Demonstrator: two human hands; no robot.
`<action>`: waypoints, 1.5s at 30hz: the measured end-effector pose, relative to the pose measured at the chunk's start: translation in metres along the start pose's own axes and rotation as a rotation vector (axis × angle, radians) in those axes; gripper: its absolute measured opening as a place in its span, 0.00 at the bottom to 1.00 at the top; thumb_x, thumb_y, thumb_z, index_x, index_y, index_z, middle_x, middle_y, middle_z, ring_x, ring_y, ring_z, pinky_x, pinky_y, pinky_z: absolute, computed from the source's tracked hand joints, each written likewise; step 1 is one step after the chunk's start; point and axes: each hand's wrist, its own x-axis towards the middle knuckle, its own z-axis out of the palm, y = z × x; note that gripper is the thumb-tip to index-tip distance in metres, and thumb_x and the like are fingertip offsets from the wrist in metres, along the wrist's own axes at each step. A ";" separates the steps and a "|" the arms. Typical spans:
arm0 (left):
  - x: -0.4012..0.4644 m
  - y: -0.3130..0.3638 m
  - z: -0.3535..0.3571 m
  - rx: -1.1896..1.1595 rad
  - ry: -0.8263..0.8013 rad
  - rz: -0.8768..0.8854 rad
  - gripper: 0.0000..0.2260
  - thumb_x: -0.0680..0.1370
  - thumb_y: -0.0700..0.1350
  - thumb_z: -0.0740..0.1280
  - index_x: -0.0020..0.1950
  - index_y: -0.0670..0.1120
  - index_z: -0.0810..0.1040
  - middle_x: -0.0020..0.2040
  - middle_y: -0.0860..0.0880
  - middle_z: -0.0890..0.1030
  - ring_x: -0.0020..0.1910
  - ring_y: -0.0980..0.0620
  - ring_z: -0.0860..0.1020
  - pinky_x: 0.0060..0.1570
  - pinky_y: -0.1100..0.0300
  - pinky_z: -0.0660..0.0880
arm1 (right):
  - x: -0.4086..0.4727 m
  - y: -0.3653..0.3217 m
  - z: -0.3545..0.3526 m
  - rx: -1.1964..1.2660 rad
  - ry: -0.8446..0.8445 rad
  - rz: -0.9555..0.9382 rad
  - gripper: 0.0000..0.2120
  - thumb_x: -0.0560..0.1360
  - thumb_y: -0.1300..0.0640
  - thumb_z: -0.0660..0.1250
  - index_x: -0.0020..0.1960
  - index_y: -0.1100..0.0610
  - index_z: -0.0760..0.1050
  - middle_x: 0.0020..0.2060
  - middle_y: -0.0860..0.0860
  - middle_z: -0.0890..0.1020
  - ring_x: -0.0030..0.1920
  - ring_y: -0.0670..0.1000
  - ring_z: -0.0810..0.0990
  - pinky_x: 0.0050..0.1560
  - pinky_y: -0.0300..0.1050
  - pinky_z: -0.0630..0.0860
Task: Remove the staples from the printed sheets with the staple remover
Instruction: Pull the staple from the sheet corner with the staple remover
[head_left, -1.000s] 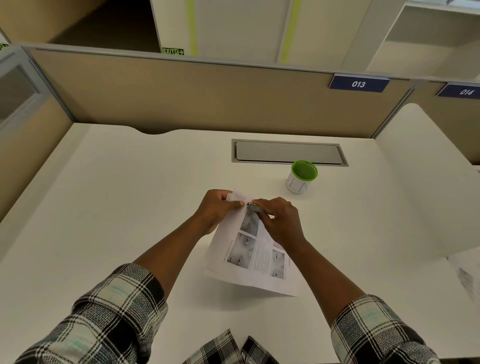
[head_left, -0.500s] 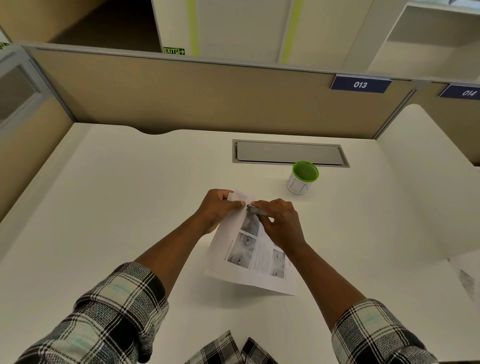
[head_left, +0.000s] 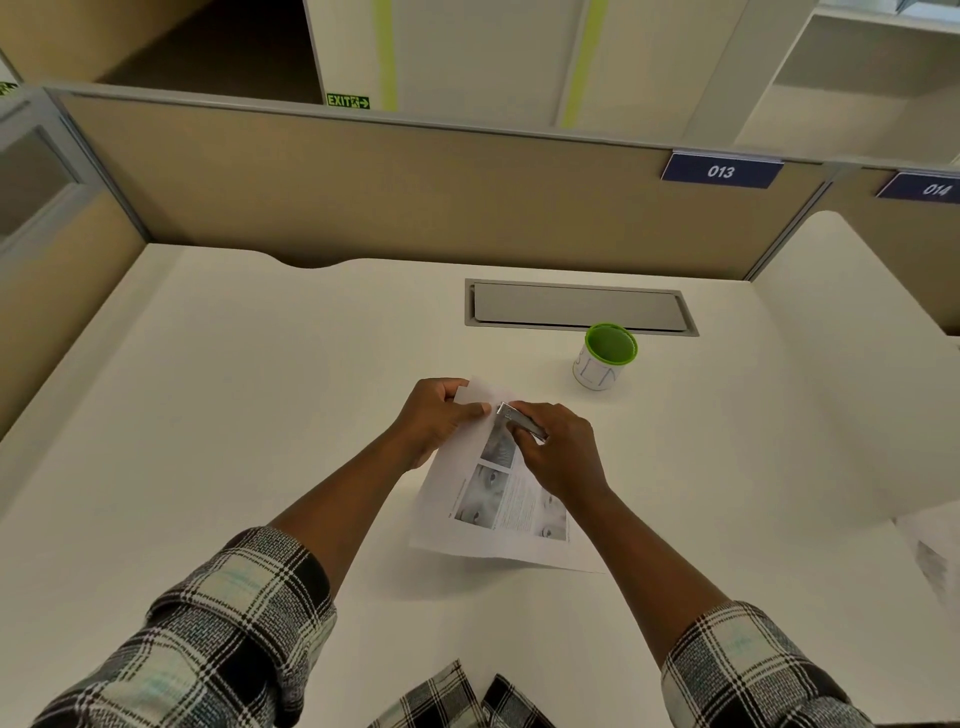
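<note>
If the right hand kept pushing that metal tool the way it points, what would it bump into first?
Probably the left hand's fingertips, pinching the sheets' top corner just ahead of the staple remover in the right hand; depth is uncertain.

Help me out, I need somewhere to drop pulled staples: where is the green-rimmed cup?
In the head view, the green-rimmed cup stands on the desk beyond and right of the hands, just in front of the grey cable hatch.

Your sleeves (head_left: 218, 639): plaid shirt, black and white with pale green-grey squares, woven check texture. Both are pushed up to about the elbow, forearms bare. No rings, watch or bands visible on your left hand (head_left: 434, 415) or right hand (head_left: 561, 452). Shirt front (head_left: 457, 701) shows the same plaid at bottom edge.
</note>
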 end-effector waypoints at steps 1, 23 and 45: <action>0.000 -0.001 0.000 0.003 -0.001 0.002 0.08 0.75 0.45 0.71 0.53 0.47 0.76 0.50 0.49 0.78 0.44 0.51 0.78 0.39 0.64 0.76 | 0.000 0.000 0.000 0.001 -0.001 0.004 0.13 0.73 0.58 0.72 0.57 0.54 0.81 0.47 0.50 0.85 0.43 0.52 0.81 0.44 0.45 0.77; -0.006 -0.009 0.005 0.037 0.084 0.100 0.12 0.73 0.49 0.73 0.52 0.44 0.82 0.48 0.47 0.82 0.45 0.45 0.80 0.46 0.54 0.81 | 0.004 -0.008 -0.003 -0.058 -0.065 0.043 0.05 0.75 0.55 0.66 0.43 0.52 0.81 0.28 0.49 0.79 0.27 0.50 0.71 0.30 0.43 0.69; -0.001 -0.007 0.002 0.043 0.059 0.052 0.12 0.73 0.48 0.73 0.53 0.45 0.79 0.51 0.47 0.80 0.48 0.46 0.79 0.46 0.58 0.79 | 0.005 -0.005 -0.005 0.231 -0.134 0.128 0.07 0.75 0.53 0.70 0.51 0.51 0.83 0.29 0.41 0.78 0.30 0.45 0.74 0.33 0.36 0.68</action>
